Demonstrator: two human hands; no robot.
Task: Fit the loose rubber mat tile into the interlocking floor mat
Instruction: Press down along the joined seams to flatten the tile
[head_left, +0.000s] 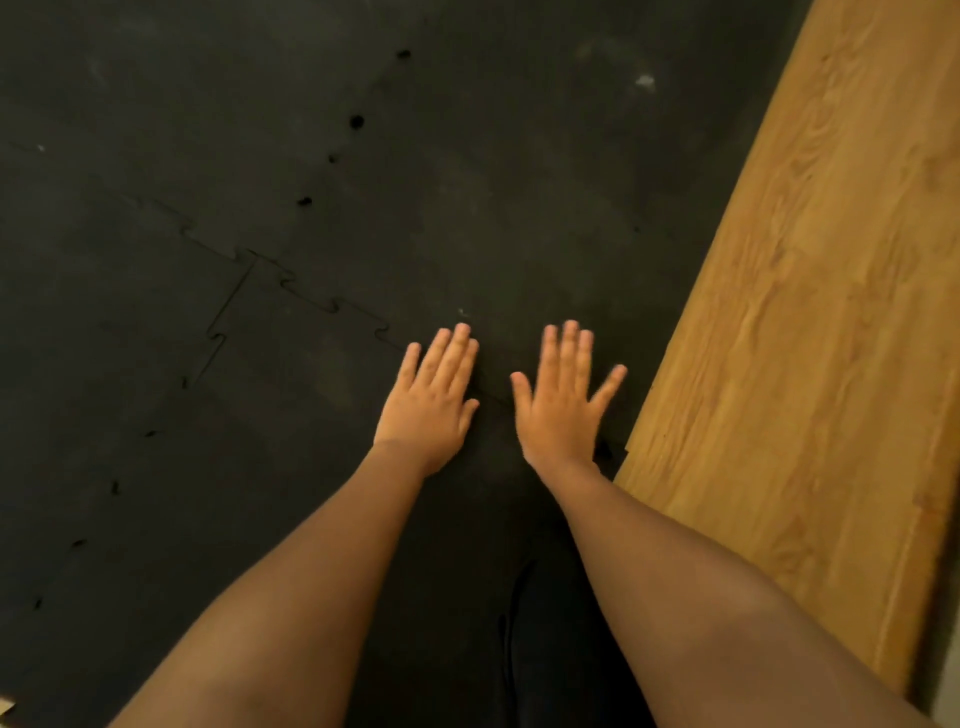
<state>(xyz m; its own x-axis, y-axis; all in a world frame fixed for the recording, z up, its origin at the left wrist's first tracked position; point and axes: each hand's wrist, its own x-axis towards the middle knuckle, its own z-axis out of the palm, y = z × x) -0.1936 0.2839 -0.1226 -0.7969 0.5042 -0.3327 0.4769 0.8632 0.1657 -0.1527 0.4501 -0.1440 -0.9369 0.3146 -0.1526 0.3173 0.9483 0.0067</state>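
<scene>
The black rubber floor mat (363, 156) fills most of the head view, its tiles joined by jigsaw-toothed seams. One seam (311, 299) runs from the upper left down toward my hands. My left hand (431, 402) lies flat, palm down, fingers together, on the tile (291, 395) just below that seam. Flat as well, my right hand (563, 400) has its fingers spread and rests to the right, close to the mat's edge. Neither hand holds anything. The seam continues under and between my hands, partly hidden.
A light wooden plank floor (810, 312) runs along the right side, bordering the mat. Small dark gaps (357, 122) dot the seam lines at the upper centre and lower left. Dark clothing (519, 649) shows between my forearms.
</scene>
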